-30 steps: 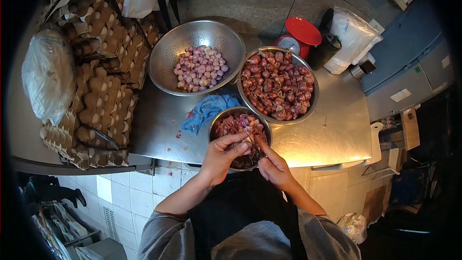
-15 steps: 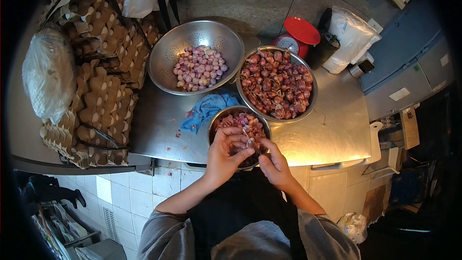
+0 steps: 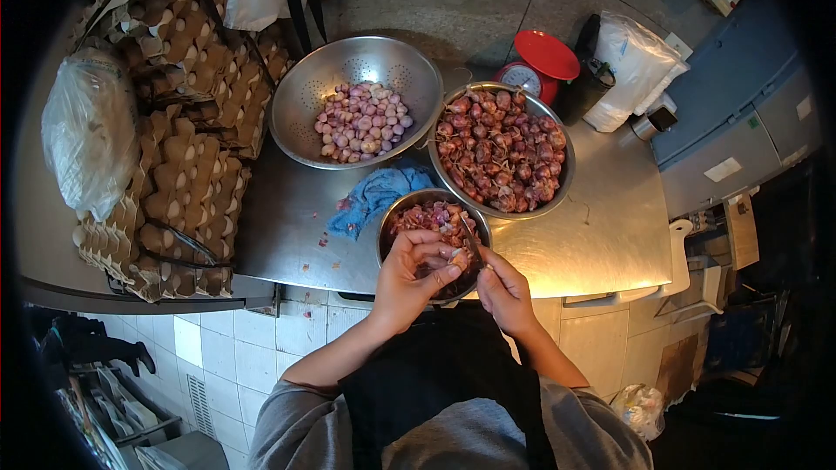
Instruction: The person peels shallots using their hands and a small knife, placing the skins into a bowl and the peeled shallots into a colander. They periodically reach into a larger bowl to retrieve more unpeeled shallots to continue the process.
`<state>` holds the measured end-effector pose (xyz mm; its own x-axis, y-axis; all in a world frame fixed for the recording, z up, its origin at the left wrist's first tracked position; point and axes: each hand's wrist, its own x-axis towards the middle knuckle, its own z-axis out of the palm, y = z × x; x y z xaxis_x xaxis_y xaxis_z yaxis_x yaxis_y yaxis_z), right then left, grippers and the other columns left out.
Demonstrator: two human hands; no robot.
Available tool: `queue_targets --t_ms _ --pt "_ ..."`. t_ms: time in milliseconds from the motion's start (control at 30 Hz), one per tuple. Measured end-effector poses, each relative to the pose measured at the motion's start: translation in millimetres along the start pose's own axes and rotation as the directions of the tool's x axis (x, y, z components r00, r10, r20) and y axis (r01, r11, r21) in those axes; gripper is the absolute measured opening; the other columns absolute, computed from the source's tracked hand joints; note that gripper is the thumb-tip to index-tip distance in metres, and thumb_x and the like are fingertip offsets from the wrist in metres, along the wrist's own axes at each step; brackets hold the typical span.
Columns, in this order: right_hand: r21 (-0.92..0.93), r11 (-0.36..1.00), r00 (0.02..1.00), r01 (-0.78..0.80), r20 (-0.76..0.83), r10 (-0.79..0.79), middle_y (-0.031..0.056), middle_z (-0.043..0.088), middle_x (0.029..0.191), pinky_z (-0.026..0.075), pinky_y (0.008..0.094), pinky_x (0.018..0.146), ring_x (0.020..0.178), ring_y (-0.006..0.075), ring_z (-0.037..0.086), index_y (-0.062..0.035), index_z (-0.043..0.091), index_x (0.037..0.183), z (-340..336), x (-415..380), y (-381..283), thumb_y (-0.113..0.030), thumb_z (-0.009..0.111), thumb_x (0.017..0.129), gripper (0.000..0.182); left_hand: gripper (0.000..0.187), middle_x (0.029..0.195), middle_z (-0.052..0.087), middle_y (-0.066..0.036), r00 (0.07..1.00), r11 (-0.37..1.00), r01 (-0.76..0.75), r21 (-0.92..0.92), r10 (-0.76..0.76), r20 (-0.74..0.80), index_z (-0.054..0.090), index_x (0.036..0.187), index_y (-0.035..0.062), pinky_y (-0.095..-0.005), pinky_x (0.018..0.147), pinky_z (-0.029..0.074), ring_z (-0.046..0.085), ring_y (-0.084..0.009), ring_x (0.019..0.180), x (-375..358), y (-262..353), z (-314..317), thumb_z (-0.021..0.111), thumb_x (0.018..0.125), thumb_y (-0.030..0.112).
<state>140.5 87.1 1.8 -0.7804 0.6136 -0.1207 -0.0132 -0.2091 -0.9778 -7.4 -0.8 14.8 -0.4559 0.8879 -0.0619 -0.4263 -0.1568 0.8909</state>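
Above a steel bowl of shallot skins [image 3: 418, 218], my two hands are close together. My left hand [image 3: 407, 283] is closed around a small shallot [image 3: 458, 258], pinched at the fingertips and partly hidden. In my right hand [image 3: 507, 294] is a knife [image 3: 471, 237], its dark blade pointing up and away, beside the shallot. Behind, to the right, unpeeled red shallots [image 3: 501, 152] fill a larger steel bowl [image 3: 570, 176]. Pale peeled shallots [image 3: 361, 122] lie in a steel colander [image 3: 292, 113] at the back left.
A crumpled blue cloth [image 3: 379, 196] lies left of the skins bowl, with skin scraps on the steel table [image 3: 279, 239]. Stacked egg trays [image 3: 187, 200] and a plastic bag [image 3: 90, 135] stand at left. A red kitchen scale [image 3: 546, 57] and white bags [image 3: 631, 65] are behind.
The knife blade now shows upright between my hands, where it was not distinguishable before. My right hand has shifted slightly to the right and its fingers have drawn in around the knife.
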Motion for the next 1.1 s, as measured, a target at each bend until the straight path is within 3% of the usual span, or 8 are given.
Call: queue_targets --t_ms 167,333,467,567,633,700,833,1100 --pt "-0.009 1.0 0.999 0.029 -0.018 -0.029 -0.0041 0.037 0.057 0.028 0.0174 0.042 0.045 0.0042 0.034 -0.0024 0.034 0.131 1 0 -5 -0.02 0.041 0.093 0.042 0.045 0.097 0.055 -0.008 0.993 0.991 0.116 -0.062 -0.116 0.003 0.037 0.109 0.0023 -0.0234 0.078 0.043 0.053 -0.0115 0.088 -1 7 0 0.065 0.075 -0.002" --pt "-0.306 0.949 0.994 0.076 0.098 -0.048 0.014 0.052 0.115 0.041 0.0248 0.08 0.095 0.0187 0.054 -0.0015 0.033 0.132 2 -7 -13 -0.018 0.045 0.091 0.045 0.046 0.096 0.055 -0.008 0.999 0.998 -0.027 0.059 0.025 0.036 0.036 0.11 0.0026 -0.0238 0.078 0.043 0.053 -0.0121 0.088 0 1 -2 0.065 0.074 -0.003" --pt "-0.46 0.858 0.973 0.229 0.127 -0.191 0.0177 0.05 0.122 0.039 0.0281 0.088 0.109 0.0219 0.05 -0.001 0.035 0.13 5 -4 -16 -0.017 0.045 0.091 0.044 0.047 0.096 0.054 -0.008 0.999 0.993 -0.038 0.116 0.034 0.031 0.036 0.111 0.0025 -0.0259 0.08 0.043 0.053 -0.0135 0.088 -1 4 0 0.064 0.074 -0.006" --pt "-0.474 0.85 0.973 0.23 0.099 -0.208 0.0172 0.05 0.121 0.039 0.0274 0.087 0.108 0.0204 0.051 -0.0004 0.038 0.128 1 -3 -10 -0.016 0.046 0.09 0.042 0.048 0.096 0.054 -0.009 0.998 0.992 -0.051 0.114 0.048 0.029 0.035 0.111 0.0021 -0.0263 0.081 0.043 0.053 -0.0139 0.089 -1 4 2 0.064 0.073 -0.006" --pt "-0.304 0.952 0.999 -0.029 0.025 0.039 0.0174 0.051 0.119 0.039 0.0274 0.088 0.107 0.0208 0.051 -0.0001 0.039 0.128 1 -5 -13 -0.017 0.046 0.09 0.041 0.048 0.096 0.054 -0.009 0.998 0.992 -0.056 0.111 0.054 0.026 0.035 0.111 0.002 -0.0265 0.081 0.043 0.053 -0.0142 0.09 -1 4 1 0.064 0.073 -0.007" --pt "-0.242 0.965 0.994 -0.097 0.016 0.104 0.0161 0.053 0.116 0.04 0.0266 0.085 0.102 0.0195 0.053 0.0003 0.039 0.127 1 -7 -11 -0.017 0.046 0.09 0.041 0.048 0.095 0.054 -0.009 0.999 0.992 -0.049 0.115 0.046 0.022 0.035 0.111 0.0018 -0.0266 0.081 0.043 0.053 -0.0145 0.09 -1 4 1 0.064 0.073 -0.007" --pt "-0.322 0.941 0.994 0.105 0.046 -0.095 0.0093 0.057 0.098 0.042 0.0221 0.071 0.078 0.0116 0.054 0.0004 0.04 0.127 1 -4 1 -0.016 0.045 0.091 0.04 0.046 0.095 0.055 -0.009 0.998 0.989 -0.059 0.133 0.056 0.025 0.035 0.11 0.0019 -0.0256 0.08 0.044 0.054 -0.0143 0.092 0 4 1 0.064 0.074 -0.005" --pt "0.014 1.0 0.999 -0.001 0.039 0.001 -0.0029 0.04 0.061 0.031 0.0175 0.046 0.05 0.0045 0.037 -0.0032 0.036 0.13 -1 -1 0 -0.021 0.042 0.093 0.041 0.042 0.1 0.056 -0.01 0.997 0.995 -0.072 0.07 0.069 0.047 0.035 0.11 0.0023 -0.0224 0.074 0.045 0.054 -0.0123 0.091 2 -3 -2 0.063 0.078 -0.001"
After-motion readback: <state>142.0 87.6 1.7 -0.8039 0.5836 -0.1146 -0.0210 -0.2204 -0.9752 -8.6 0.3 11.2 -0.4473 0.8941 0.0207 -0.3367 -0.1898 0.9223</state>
